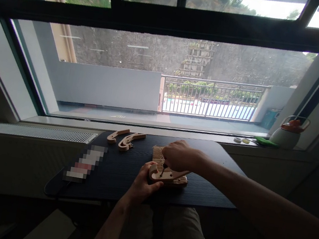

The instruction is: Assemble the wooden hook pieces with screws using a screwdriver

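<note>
A curved wooden piece (168, 175) with small dark holes lies on a ridged, brown board (158, 154) on the dark table (195, 199). My left hand (143, 184) is closed around its hooked left end, thumb in front and fingers behind. Above it, my right hand (178, 155) is wrapped around the top of a thin tool that looks like a screwdriver (163, 170). The tool's handle is hidden in the fist. Its dark shaft points down to the wooden piece near a hole; whether the tip is inside one I cannot tell.
Similar curved wooden pieces (131, 141) lie at the table's back left. A blurred-out item (86, 164) lies near its left edge. On the windowsill stand a white jug (286, 134), a green object (265, 142) and small tape-like rings (241, 140). A radiator (38, 132) is at the left.
</note>
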Motion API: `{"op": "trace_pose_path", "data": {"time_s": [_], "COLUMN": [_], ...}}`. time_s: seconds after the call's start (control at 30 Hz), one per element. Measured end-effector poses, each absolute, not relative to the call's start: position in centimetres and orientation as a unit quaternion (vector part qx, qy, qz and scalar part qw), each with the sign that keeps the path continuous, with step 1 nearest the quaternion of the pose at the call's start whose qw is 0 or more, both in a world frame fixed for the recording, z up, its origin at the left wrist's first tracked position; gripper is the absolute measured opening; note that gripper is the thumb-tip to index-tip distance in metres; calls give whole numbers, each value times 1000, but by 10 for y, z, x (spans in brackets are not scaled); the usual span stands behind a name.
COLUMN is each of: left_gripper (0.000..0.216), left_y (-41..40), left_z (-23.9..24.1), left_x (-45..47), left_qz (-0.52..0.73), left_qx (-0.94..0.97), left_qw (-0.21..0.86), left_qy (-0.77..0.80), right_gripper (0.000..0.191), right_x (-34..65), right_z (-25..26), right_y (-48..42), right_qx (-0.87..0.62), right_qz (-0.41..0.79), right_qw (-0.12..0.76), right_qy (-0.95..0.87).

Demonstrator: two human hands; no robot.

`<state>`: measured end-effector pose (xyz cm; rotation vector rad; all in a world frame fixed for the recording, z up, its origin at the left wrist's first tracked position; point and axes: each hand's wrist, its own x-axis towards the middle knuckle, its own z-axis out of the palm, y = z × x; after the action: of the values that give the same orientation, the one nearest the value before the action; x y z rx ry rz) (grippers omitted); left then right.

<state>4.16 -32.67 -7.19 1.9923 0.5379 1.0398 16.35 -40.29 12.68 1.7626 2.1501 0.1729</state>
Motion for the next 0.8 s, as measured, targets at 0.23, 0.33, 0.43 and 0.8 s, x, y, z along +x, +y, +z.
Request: {"op": "trace_pose_path", "data": {"time_s": [0.23,0.33,0.43,0.8], "left_gripper": [38,41,50,54], "left_y": [-327,-327,-327,-326], "left_z": [-70,-70,-72,-74], "left_x": [41,40,40,42], "left_qz": [412,413,413,420], "left_qx": [785,779,777,780], "left_qw": [410,419,418,406], "left_qy": [216,217,224,225], "right_gripper": [17,15,13,16], "right_x": [158,157,154,153], "right_z": [131,136,138,124], "right_y": [-401,-404,-409,-406], "right_qx": [619,618,600,579], "right_qz": [64,73,75,63], "right_qw": [188,192,189,174], "right_qy": [760,759,773,794]}}
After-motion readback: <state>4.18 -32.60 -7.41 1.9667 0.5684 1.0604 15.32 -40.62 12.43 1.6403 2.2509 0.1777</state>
